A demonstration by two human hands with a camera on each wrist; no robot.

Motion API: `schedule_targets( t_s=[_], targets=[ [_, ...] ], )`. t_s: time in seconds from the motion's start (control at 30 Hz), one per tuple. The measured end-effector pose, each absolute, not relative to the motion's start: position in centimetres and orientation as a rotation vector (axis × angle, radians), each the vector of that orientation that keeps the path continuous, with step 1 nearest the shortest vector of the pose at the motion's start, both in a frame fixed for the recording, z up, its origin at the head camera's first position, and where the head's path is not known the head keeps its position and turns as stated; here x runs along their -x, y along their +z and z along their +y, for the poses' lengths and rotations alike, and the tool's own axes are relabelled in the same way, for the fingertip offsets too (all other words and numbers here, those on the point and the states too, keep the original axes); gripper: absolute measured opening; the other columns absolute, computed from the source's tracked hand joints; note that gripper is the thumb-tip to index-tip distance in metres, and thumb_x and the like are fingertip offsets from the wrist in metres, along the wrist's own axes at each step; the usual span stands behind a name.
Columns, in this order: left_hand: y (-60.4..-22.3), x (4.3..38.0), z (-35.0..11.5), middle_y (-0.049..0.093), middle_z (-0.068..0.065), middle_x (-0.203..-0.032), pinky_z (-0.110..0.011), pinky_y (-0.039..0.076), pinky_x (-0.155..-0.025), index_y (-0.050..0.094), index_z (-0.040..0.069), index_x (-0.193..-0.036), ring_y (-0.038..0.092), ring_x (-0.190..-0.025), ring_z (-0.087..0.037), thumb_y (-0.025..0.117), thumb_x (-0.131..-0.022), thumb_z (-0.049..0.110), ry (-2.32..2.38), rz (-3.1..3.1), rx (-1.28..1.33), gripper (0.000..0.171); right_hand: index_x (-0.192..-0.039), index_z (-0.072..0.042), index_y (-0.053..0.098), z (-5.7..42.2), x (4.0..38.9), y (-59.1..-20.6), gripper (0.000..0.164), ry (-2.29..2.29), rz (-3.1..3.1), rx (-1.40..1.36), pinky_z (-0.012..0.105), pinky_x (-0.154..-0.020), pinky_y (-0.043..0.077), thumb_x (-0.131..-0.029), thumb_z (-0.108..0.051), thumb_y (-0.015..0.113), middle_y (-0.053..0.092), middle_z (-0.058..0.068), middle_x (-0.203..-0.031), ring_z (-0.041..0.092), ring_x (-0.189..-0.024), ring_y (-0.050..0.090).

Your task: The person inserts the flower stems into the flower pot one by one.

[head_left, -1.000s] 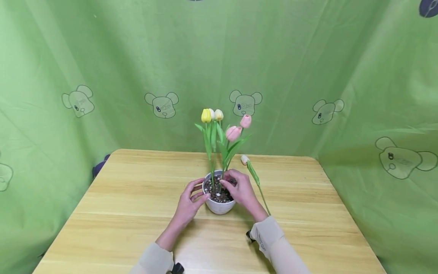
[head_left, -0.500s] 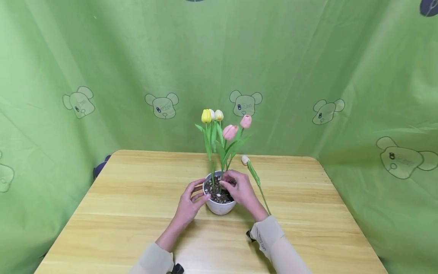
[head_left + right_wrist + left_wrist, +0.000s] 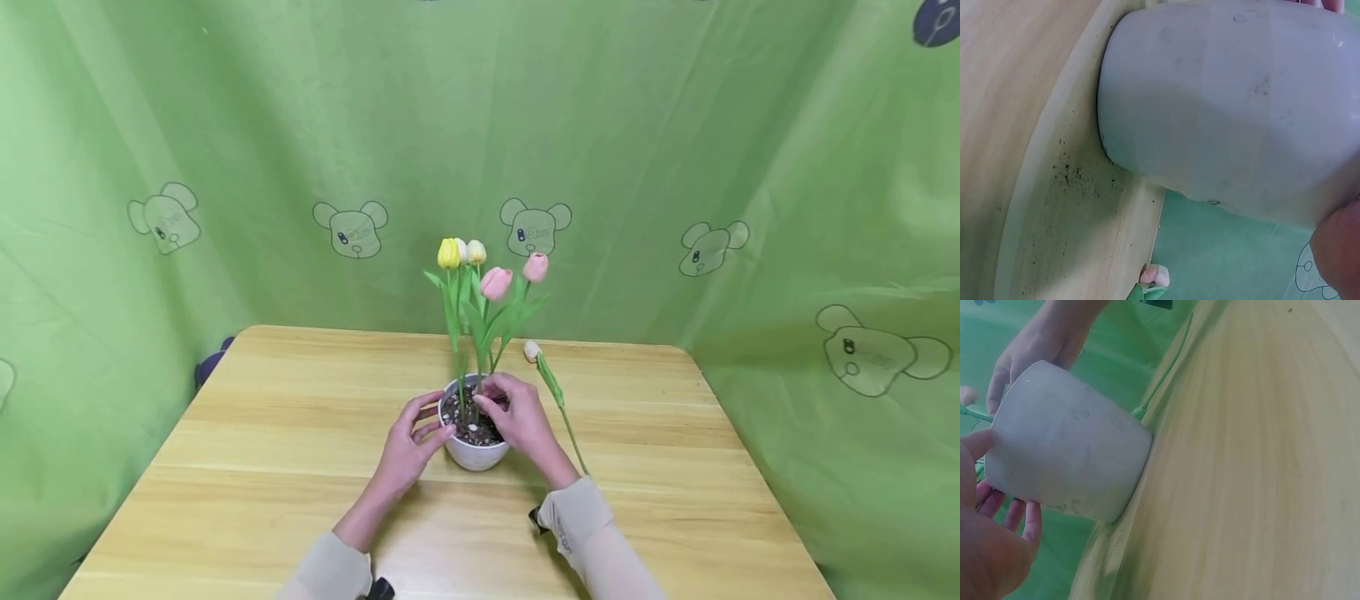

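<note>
A whitish flowerpot (image 3: 477,457) filled with dark soil (image 3: 459,421) stands on the table. My left hand (image 3: 405,446) holds the pot at its left, thumb at the rim and fingers curved along the wall, as the left wrist view shows on the pot (image 3: 1072,437). Over the soil, my right hand (image 3: 521,418) pinches the low stem of a pink tulip (image 3: 496,284); the fingertips partly hide that stem. Another pink tulip (image 3: 536,267) leans right behind it. A yellow tulip (image 3: 448,253) and two pale ones rise at the pot's left side.
Right of the pot, a pale pink-white tulip (image 3: 551,382) lies on the wooden table (image 3: 300,433), its stem end near my right forearm. Dark soil specks (image 3: 1072,175) dot the tabletop beside the pot. A green curtain (image 3: 420,125) hangs behind and at both sides.
The nearer pink tulip's head has swung left and stands more upright, farther from the other pink one. Both hands keep their places at the pot; the head view has shifted slightly.
</note>
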State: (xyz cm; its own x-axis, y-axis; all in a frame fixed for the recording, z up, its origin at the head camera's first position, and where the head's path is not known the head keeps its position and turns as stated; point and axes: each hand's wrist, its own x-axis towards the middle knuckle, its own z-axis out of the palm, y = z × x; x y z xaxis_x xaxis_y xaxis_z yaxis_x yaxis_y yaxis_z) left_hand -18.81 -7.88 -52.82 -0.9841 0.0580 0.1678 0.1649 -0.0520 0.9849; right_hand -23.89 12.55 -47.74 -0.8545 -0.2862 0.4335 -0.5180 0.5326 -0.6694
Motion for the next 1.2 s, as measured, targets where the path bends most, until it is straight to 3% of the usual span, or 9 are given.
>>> schedule_targets(
  t_s=[0.63,0.9,1.2],
  targets=[
    [-52.8,18.8,-8.1,0.052,-0.014,-0.149,-0.05,0.049,-0.116,0.054,0.015,-0.147,0.056,-0.131,-0.037,0.081,-0.089,0.014,-2.22,-2.101,0.261,0.064,-0.118,-0.003,0.069,12.3,23.7,-48.0,0.029,1.314,-2.478,-0.557,0.022,-0.075,0.064,-0.09,-0.005,0.079,0.071,0.008,-0.099,0.021,-0.088,0.07],
    [-52.5,19.0,-8.1,0.052,-0.018,-0.147,-0.049,0.048,-0.116,0.053,0.013,-0.147,0.055,-0.131,-0.041,0.08,-0.09,0.011,-2.217,-2.098,0.268,0.063,-0.136,-0.002,0.061,12.6,23.1,-45.8,0.047,1.418,-2.467,-0.488,0.027,-0.083,0.065,-0.091,-0.001,0.075,0.07,0.014,-0.108,0.029,-0.099,0.072],
    [-52.5,18.7,-7.8,0.051,-0.02,-0.149,-0.053,0.047,-0.117,0.053,0.012,-0.147,0.054,-0.132,-0.042,0.081,-0.089,0.011,-2.237,-2.082,0.248,0.065,-0.136,-0.003,0.062,15.0,22.5,-44.4,0.047,1.532,-2.436,-0.446,0.025,-0.085,0.064,-0.091,0.001,0.074,0.068,0.022,-0.114,0.033,-0.103,0.07]
  ],
)
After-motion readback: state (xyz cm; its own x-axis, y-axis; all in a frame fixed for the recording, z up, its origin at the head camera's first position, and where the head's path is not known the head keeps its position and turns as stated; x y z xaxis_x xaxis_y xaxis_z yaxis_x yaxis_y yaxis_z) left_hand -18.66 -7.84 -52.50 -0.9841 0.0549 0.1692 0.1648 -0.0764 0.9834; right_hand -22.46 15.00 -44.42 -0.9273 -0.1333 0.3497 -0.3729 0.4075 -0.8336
